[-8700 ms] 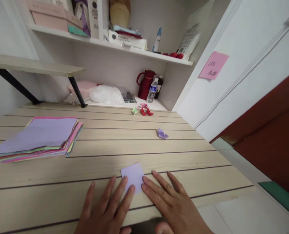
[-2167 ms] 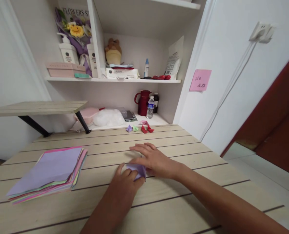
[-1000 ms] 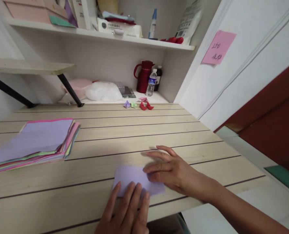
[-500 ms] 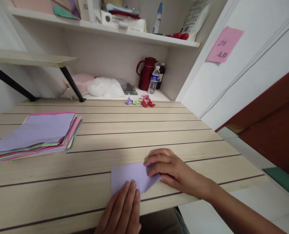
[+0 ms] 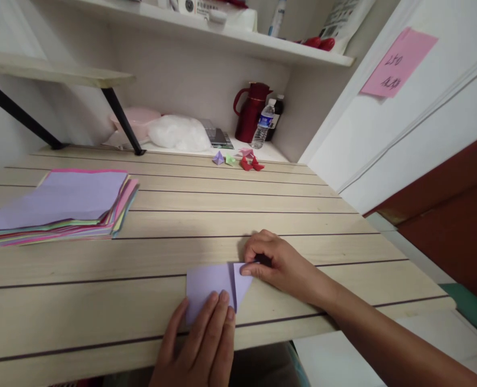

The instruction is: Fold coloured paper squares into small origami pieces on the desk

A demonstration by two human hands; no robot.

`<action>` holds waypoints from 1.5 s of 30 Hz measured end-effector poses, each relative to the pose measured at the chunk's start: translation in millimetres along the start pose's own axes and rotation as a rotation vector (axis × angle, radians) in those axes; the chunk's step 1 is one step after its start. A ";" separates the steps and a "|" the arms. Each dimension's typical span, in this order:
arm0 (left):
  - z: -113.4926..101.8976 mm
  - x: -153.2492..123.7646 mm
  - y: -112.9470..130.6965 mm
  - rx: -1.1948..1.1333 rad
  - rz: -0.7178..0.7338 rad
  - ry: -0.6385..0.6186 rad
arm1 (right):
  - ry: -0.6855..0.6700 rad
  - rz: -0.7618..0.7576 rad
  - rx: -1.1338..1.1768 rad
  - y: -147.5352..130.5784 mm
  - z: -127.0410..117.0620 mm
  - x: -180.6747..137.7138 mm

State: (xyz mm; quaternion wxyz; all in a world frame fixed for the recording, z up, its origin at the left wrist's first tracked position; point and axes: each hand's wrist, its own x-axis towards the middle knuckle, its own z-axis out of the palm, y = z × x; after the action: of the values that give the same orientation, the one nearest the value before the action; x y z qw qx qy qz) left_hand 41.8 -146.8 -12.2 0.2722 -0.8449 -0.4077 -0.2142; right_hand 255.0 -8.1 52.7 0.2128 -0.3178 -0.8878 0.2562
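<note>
Purple sheet [image 5: 208, 282] on the slatted table [image 5: 303, 226], near its front edge, right end bent into a slanting flap [image 5: 239, 284]. Left hand [image 5: 200, 344]: fingers extended, resting on the sheet. Right hand [image 5: 276, 260]: thumb and forefinger pinching the flap (from where I stand, small folded papers [image 5: 246, 164] sit well behind).
</note>
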 end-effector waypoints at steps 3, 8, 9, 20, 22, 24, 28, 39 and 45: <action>-0.4 -0.9 -0.2 -0.004 -0.006 0.002 | 0.023 0.014 -0.002 1.6 3.8 0.6; -0.5 -2.1 -0.6 0.017 0.036 -0.020 | 0.064 0.023 0.007 3.9 9.9 -0.7; -0.7 -1.8 -0.4 0.013 0.030 -0.019 | 0.071 0.016 0.004 4.3 10.9 -1.1; 0.7 -6.1 7.1 -0.047 -0.082 -0.002 | 0.109 0.028 0.013 2.9 13.9 -1.6; 0.7 -5.4 5.0 -0.022 -0.037 -0.009 | 0.123 0.024 0.041 3.5 13.8 -1.5; 1.1 -3.4 4.0 -0.015 -0.013 0.000 | 0.118 0.006 0.062 4.5 12.4 -2.5; 2.9 2.4 6.5 -0.106 -0.145 0.099 | 0.011 -0.060 0.131 5.7 4.1 -7.4; 4.2 5.6 8.5 -0.154 -0.182 0.130 | -0.008 0.009 0.045 3.0 5.0 -1.4; 3.1 9.1 11.8 -0.192 -0.220 0.131 | 0.006 0.018 0.087 3.0 6.5 -3.4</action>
State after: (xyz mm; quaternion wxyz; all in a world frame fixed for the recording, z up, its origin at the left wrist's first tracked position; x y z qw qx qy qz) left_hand 57.1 -145.8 -12.6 0.1910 -0.8015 -0.4567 -0.3355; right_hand 255.3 -10.5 45.1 0.2266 -0.3170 -0.8722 0.2958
